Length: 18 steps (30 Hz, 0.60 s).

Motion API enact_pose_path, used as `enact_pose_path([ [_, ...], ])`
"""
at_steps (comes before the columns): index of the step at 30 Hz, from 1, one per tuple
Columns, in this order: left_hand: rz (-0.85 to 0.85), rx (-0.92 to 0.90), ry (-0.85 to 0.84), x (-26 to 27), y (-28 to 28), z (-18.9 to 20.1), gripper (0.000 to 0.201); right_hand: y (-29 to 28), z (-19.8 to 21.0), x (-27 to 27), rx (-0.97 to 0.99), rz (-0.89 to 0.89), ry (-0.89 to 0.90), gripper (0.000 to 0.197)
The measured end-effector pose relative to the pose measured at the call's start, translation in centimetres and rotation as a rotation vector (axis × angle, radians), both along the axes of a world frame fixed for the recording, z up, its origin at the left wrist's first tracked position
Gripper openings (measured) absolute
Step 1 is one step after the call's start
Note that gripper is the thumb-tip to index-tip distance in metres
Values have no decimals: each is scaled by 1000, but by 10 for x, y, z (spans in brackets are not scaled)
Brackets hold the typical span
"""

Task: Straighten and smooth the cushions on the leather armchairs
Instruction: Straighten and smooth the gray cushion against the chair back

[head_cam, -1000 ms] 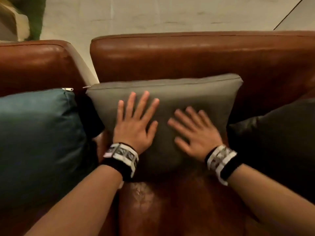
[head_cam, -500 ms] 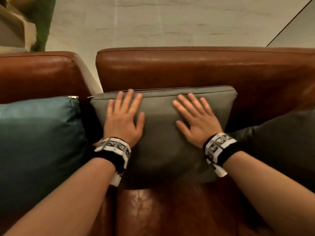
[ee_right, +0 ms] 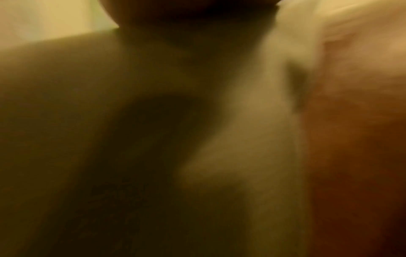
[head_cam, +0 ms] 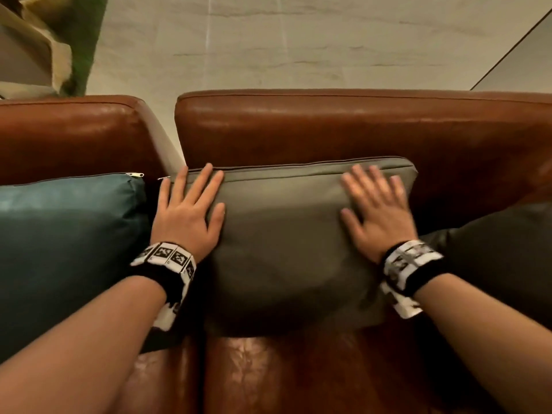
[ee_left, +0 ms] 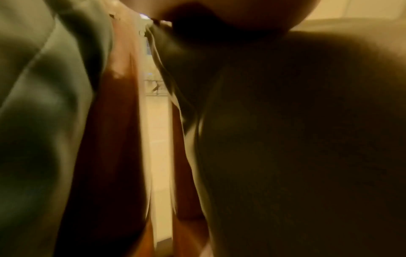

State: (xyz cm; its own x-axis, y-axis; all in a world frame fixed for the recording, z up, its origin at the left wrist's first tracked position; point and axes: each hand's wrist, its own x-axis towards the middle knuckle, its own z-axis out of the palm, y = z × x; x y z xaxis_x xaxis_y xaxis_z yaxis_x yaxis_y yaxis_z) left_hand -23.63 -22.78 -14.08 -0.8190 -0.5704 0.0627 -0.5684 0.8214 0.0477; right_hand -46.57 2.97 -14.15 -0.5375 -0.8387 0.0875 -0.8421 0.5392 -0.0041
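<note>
A grey-green cushion leans upright against the back of a brown leather armchair. My left hand lies flat on the cushion's upper left part, fingers straight and reaching its top seam. My right hand presses flat on the upper right part, fingers spread and blurred by motion. Both wrist views are dark and blurred; the left wrist view shows the grey-green cushion close up.
A teal cushion with a zip sits on the neighbouring leather armchair at the left. A dark cushion lies at the right. Pale tiled floor shows behind the chair backs.
Both hands have slid apart across the cushion, from its middle up toward its top corners, left hand leftward and right hand rightward.
</note>
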Motion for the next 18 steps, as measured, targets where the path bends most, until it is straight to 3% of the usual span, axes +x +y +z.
enact_pose_path([
  [3, -4, 12, 64, -19, 3, 16, 52, -2, 12, -13, -65, -156, 14, 59],
  [6, -39, 85, 116, -62, 10, 27, 47, -50, 29, -8, -151, -47, -55, 55],
  [9, -92, 140, -33, -82, 6, 27, 38, -82, 37, -13, -130, 22, -67, 56],
  [13, -119, 187, -61, -82, -4, 22, 38, -70, 29, -15, -70, 82, -67, 54],
  [16, -65, 144, -51, -81, -7, 24, 44, -52, 31, -34, -37, -72, -49, 55],
  [18, -43, 71, 62, -69, -7, 26, 45, -36, 36, -36, -92, -123, 5, 52],
])
